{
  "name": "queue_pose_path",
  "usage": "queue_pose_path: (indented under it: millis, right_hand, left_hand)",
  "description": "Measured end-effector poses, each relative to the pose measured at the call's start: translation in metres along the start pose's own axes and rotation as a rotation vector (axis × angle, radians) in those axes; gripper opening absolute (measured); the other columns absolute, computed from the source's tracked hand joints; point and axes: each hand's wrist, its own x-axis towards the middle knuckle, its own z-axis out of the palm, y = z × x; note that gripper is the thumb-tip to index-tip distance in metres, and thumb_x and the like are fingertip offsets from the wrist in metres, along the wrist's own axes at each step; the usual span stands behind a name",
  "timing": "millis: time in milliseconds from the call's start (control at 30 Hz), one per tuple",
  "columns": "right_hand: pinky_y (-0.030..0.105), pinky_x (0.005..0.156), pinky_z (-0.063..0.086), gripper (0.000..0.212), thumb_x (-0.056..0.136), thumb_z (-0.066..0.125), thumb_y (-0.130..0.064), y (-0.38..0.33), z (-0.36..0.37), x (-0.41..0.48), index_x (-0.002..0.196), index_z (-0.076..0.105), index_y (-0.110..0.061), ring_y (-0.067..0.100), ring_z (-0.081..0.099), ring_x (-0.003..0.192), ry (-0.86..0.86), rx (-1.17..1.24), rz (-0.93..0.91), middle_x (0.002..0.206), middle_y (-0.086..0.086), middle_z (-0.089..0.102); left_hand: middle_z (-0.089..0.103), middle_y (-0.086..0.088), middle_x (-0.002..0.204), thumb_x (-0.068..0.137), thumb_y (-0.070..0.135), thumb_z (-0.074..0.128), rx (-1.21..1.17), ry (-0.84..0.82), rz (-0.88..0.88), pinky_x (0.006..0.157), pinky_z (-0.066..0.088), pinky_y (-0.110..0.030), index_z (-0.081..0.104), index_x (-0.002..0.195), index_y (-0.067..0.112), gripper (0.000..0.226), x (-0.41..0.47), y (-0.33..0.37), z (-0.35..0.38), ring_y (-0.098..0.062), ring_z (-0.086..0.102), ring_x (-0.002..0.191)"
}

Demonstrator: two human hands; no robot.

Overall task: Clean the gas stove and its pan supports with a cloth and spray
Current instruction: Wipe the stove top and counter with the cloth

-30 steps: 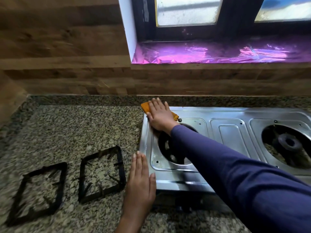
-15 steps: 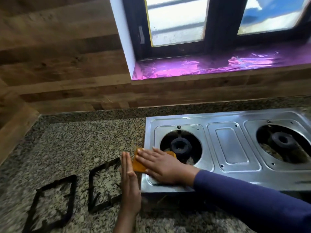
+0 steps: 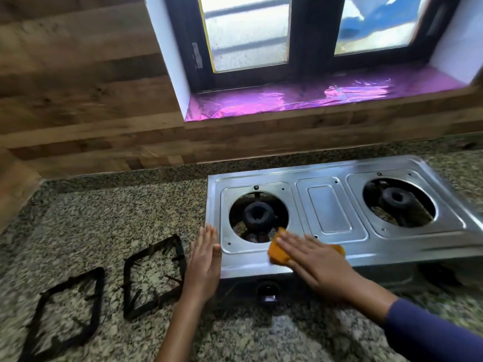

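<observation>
Two grips engaged: right grip (image 3: pixel 317 259) released flat, fingers straight, pressing orange cloth (image 3: pixel 278 253) onto front strip of gas stove (image 3: pixel 329 205) just beside left burner (image 3: pixel 258 214); left grip (image 3: pixel 205 259) released, edge-on at stove's left front corner, holding nothing. Judged mid-task: top plate partly wiped, right half and pan supports (image 3: pixel 127 286) pending, both lying on bench (image 3: pixel 109 218) left of stove. No spray bottle in view; only obstacles likely the open burner wells.

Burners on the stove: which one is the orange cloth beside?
The left burner: the orange cloth under the right hand sits at its front edge. The right burner is well away.
</observation>
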Motion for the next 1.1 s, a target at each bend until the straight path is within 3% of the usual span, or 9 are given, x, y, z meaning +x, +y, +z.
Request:
queue_pose_path:
  millis: [133, 267, 467, 600, 700, 800, 900, 967, 1100]
  right_hand:
    - [0.031, 0.114, 0.022, 0.060, 0.095, 0.027, -0.045, 0.041, -0.013, -0.034, 0.147, 0.039, -0.017, 0.019, 0.041, 0.138, 0.118, -0.020, 0.400, 0.153, -0.002, 0.028]
    - [0.034, 0.118, 0.016, 0.071, 0.092, 0.014, -0.050, 0.026, -0.007, -0.026, 0.150, 0.032, -0.015, 0.017, 0.028, 0.145, 0.100, -0.071, 0.473, 0.157, 0.001, 0.023]
    - [0.037, 0.116, 0.004, 0.061, 0.097, 0.025, -0.043, -0.068, 0.013, 0.041, 0.151, 0.030, -0.014, 0.016, 0.017, 0.146, 0.104, -0.023, 0.212, 0.157, 0.005, 0.026]
    - [0.039, 0.120, -0.002, 0.062, 0.102, 0.019, -0.042, -0.120, 0.031, 0.102, 0.155, 0.011, -0.010, 0.023, 0.003, 0.150, 0.018, 0.050, 0.122, 0.162, 0.010, 0.007]
    - [0.039, 0.120, -0.002, 0.062, 0.103, 0.020, -0.041, -0.137, 0.033, 0.129, 0.155, 0.005, -0.010, 0.022, -0.004, 0.150, -0.029, 0.007, 0.096, 0.163, 0.009, 0.000]
    - [0.040, 0.122, 0.002, 0.062, 0.103, 0.022, -0.040, -0.137, 0.030, 0.128, 0.155, 0.007, -0.011, 0.022, -0.001, 0.150, -0.064, -0.001, 0.040, 0.163, 0.008, 0.002]
    - [0.041, 0.120, 0.011, 0.058, 0.103, 0.029, -0.037, -0.130, 0.028, 0.109, 0.155, 0.016, -0.014, 0.024, 0.012, 0.150, -0.083, 0.018, -0.182, 0.162, 0.008, 0.013]
    - [0.041, 0.117, 0.017, 0.056, 0.101, 0.039, -0.031, -0.124, 0.026, 0.097, 0.153, 0.024, -0.016, 0.025, 0.021, 0.147, -0.103, 0.012, -0.334, 0.160, 0.008, 0.021]
    - [0.043, 0.112, 0.034, 0.057, 0.094, 0.056, -0.020, -0.102, 0.028, 0.073, 0.148, 0.038, -0.015, 0.028, 0.040, 0.139, -0.047, 0.038, -0.437, 0.154, 0.010, 0.037]
  left_hand:
    - [0.002, 0.011, 0.161, 0.075, 0.085, -0.010, 0.022, 0.008, 0.020, 0.122, -0.001, -0.036, 0.014, 0.154, 0.026, 0.102, -0.001, 0.000, 0.001, 0.000, -0.011, 0.146]
    - [0.004, 0.014, 0.161, 0.066, 0.094, -0.005, -0.192, -0.044, -0.025, 0.116, -0.003, -0.022, 0.018, 0.153, 0.026, 0.112, 0.003, -0.002, -0.003, 0.005, -0.009, 0.145]
    - [0.016, 0.018, 0.155, 0.044, 0.106, 0.011, -0.607, -0.232, -0.191, 0.116, 0.001, -0.023, 0.029, 0.150, 0.020, 0.138, 0.010, -0.002, -0.031, 0.003, 0.005, 0.144]
    - [0.038, 0.017, 0.144, 0.043, 0.106, 0.020, -0.720, -0.248, -0.200, 0.104, 0.025, -0.005, 0.038, 0.144, 0.019, 0.134, 0.009, 0.001, -0.047, 0.015, 0.038, 0.127]
    - [0.037, 0.008, 0.151, 0.052, 0.102, 0.021, -0.818, -0.222, -0.197, 0.104, 0.032, -0.010, 0.033, 0.148, 0.017, 0.130, 0.005, 0.003, -0.046, 0.010, 0.042, 0.128]
    - [0.040, 0.002, 0.149, 0.067, 0.087, 0.005, -0.860, -0.132, -0.206, 0.088, 0.042, -0.007, 0.031, 0.150, 0.018, 0.111, 0.000, 0.004, -0.042, 0.014, 0.054, 0.111]
    - [0.051, 0.006, 0.138, 0.050, 0.101, 0.024, -0.909, -0.110, -0.214, 0.092, 0.049, -0.016, 0.035, 0.146, 0.025, 0.123, -0.001, 0.001, -0.045, 0.003, 0.057, 0.113]
    - [0.043, 0.004, 0.148, 0.059, 0.100, 0.015, -0.925, -0.092, -0.256, 0.113, 0.034, -0.033, 0.041, 0.142, 0.029, 0.112, 0.007, 0.000, -0.045, -0.011, 0.042, 0.135]
    - [0.023, 0.011, 0.156, 0.073, 0.089, 0.003, -0.661, -0.062, -0.225, 0.118, 0.010, -0.027, 0.036, 0.145, 0.025, 0.102, 0.023, 0.011, -0.036, -0.001, 0.016, 0.144]
